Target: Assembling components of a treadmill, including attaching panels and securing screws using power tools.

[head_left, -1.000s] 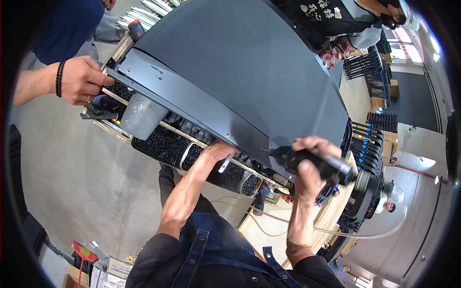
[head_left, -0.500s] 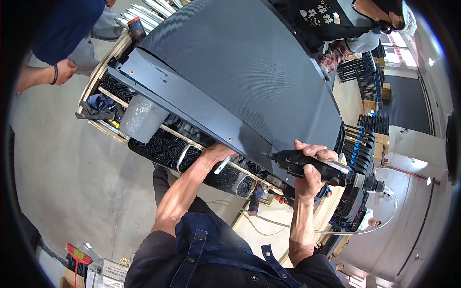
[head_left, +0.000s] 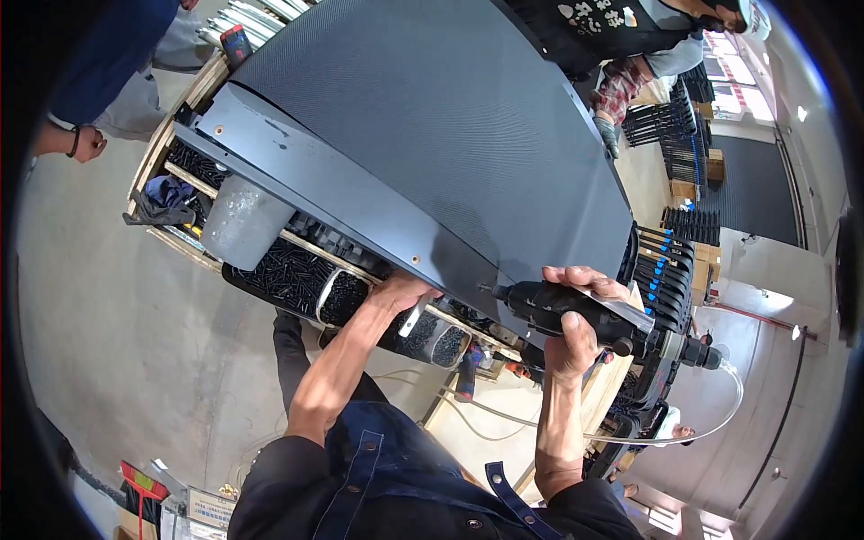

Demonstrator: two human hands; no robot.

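A large dark treadmill deck with a textured belt (head_left: 432, 135) lies before me, edged by a smooth grey side rail (head_left: 346, 202). My right hand (head_left: 580, 319) is wrapped round a black air screwdriver (head_left: 537, 304). The tool lies nearly level, its tip pointing left at the rail's surface; a clear hose trails from its back end. At the rail's near edge my left hand (head_left: 400, 292) is closed, its fingertips hidden beneath the rail. A pale flat metal bar (head_left: 413, 319) with a hole at its end sticks out from under that hand.
Below the rail, bins of black screws (head_left: 283, 274) and a grey cylinder (head_left: 243, 220) sit on a wooden-edged bench. A cordless driver (head_left: 468, 372) hangs near my waist. One co-worker's gloved hand (head_left: 607, 135) is at the deck's far edge; another person's hand (head_left: 87, 144) is at left.
The whole view has shifted, so the deck sits slightly farther left. My left hand and the metal bar have moved a little right along the rail. The screwdriver stays in my right hand.
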